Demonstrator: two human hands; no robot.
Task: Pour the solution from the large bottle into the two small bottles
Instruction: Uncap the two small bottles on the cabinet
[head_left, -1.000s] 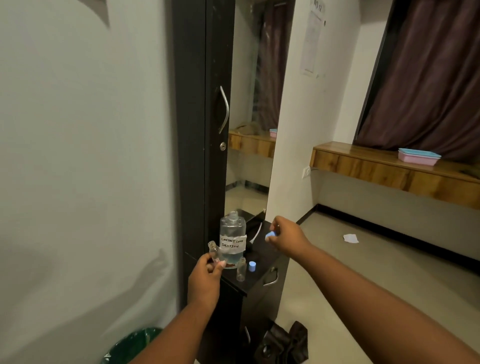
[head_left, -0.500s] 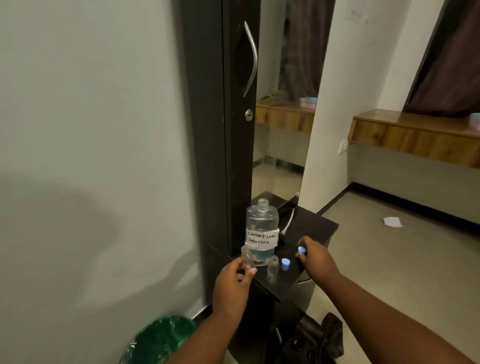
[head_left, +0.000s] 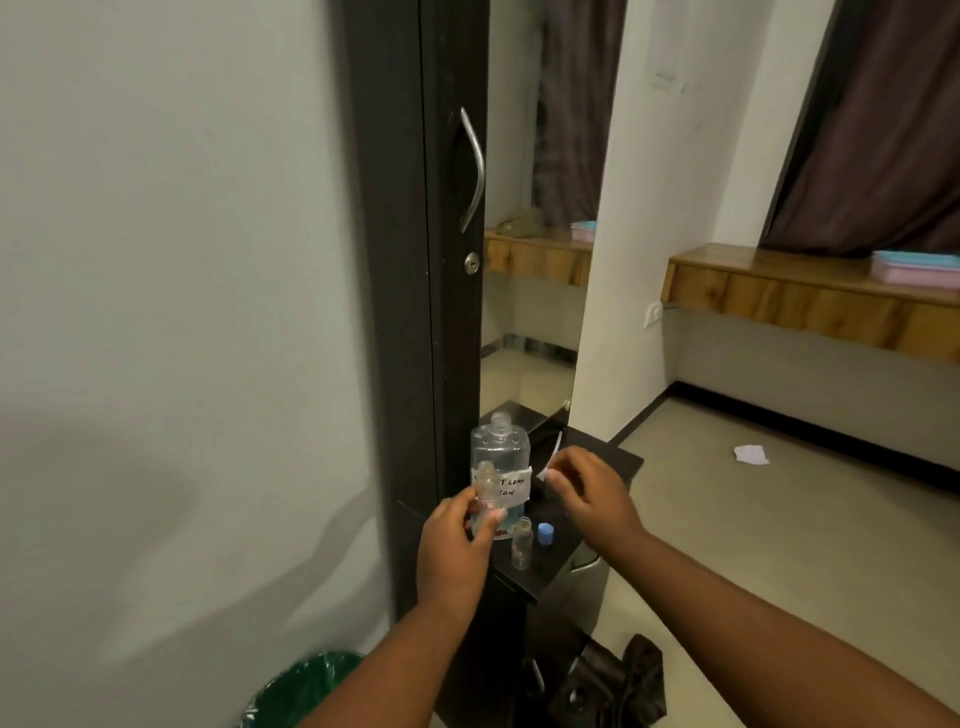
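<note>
The large clear bottle with a white handwritten label stands uncapped on the black cabinet top. My left hand holds one small clear bottle, lifted in front of the large bottle's label. The second small bottle stands uncapped on the cabinet, with a blue cap just to its right. My right hand hovers to the right of the large bottle, fingers loosely spread, with nothing visible in it. A second blue cap is out of sight.
A tall black cupboard door with a metal handle and a mirror rise behind the bottles. A green bin sits at lower left and a dark bag lies on the floor. A wooden shelf runs along the right wall.
My left hand has raised the small bottle in front of the large bottle. My right hand has lifted off the cabinet top towards the large bottle, and the blue cap it held is gone from view.
</note>
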